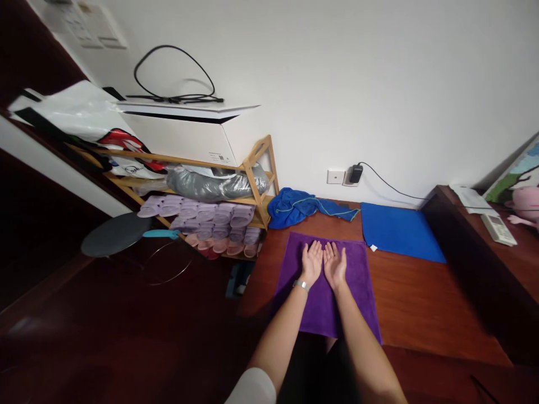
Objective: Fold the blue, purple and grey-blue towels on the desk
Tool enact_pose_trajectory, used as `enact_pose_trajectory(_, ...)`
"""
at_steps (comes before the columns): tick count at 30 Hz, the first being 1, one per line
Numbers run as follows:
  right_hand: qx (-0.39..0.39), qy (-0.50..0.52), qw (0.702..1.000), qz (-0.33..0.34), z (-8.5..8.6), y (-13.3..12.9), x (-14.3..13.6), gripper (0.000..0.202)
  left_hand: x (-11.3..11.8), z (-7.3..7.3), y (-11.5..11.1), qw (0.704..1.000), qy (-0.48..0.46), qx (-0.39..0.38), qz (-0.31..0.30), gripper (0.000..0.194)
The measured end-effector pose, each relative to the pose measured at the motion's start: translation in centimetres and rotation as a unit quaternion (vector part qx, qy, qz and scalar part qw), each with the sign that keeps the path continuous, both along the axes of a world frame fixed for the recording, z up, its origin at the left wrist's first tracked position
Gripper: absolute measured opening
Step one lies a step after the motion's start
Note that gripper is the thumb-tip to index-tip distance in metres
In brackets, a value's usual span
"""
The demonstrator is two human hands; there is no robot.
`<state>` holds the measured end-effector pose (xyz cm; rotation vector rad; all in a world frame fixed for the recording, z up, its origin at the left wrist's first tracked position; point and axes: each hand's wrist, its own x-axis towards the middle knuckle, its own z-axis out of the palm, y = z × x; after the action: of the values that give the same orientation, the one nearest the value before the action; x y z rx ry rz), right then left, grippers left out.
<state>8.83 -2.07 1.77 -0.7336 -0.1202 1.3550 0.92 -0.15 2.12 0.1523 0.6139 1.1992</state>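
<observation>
A purple towel (357, 292) lies spread out flat on the brown wooden surface (412, 303) in front of me. Over its middle, my left hand (312, 262) is palm up with the fingers stretched out, and a silver watch or bracelet (301, 285) circles that wrist. Close beside it, my right hand (334, 266) also faces palm up, fingers extended. Both hands hold nothing. Behind the towel is a crumpled blue cloth (295, 207) with a light green edge. To the right a flat blue cloth (400, 233) bears a small white tag.
On the left a wooden rack (257, 168) holds several slippers (206, 213), a plastic-wrapped grey bundle (210, 182) and a white box (181, 137) topped by a black cable (177, 100). A round stool (115, 233) stands beside it. A charger (356, 174) is plugged into the wall. At right lies a remote (499, 229).
</observation>
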Motion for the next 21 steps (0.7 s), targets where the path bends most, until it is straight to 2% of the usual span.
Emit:
enact_pose_trajectory(3,-0.018,-0.010,0.999,-0.049,-0.7,-0.7,5.1,0.044,-3.7,0.1,0.6,1.000,-0.004,-0.013,0.026,0.065)
enact_pose_trajectory(7,-0.042,-0.041,0.988,-0.146,-0.8,-1.8,12.9,0.045,-9.9,1.4,1.7,0.995,-0.006,-0.031,0.094,0.072)
enact_pose_trajectory(10,-0.049,-0.078,0.983,-0.157,-0.5,-2.3,15.3,0.047,-11.9,2.2,2.1,0.993,0.051,-0.019,0.104,0.071)
enact_pose_trajectory(12,-0.034,-0.117,0.977,-0.172,-0.3,-2.5,14.6,0.051,-11.4,2.2,1.8,0.986,0.126,0.021,0.102,0.066)
enact_pose_trajectory(15,0.016,-0.167,0.971,-0.170,-0.5,-3.0,10.2,0.060,-8.4,1.2,0.3,0.962,0.223,0.129,0.093,0.059)
enact_pose_trajectory(18,0.062,-0.176,0.979,-0.081,-1.3,-3.2,3.5,0.067,-4.0,-0.6,-1.8,0.953,0.233,0.192,0.025,0.056)
enact_pose_trajectory(21,0.050,-0.151,0.987,0.003,-1.9,-3.0,-1.3,0.071,-1.2,-1.5,-2.8,0.961,0.224,0.157,-0.028,0.056)
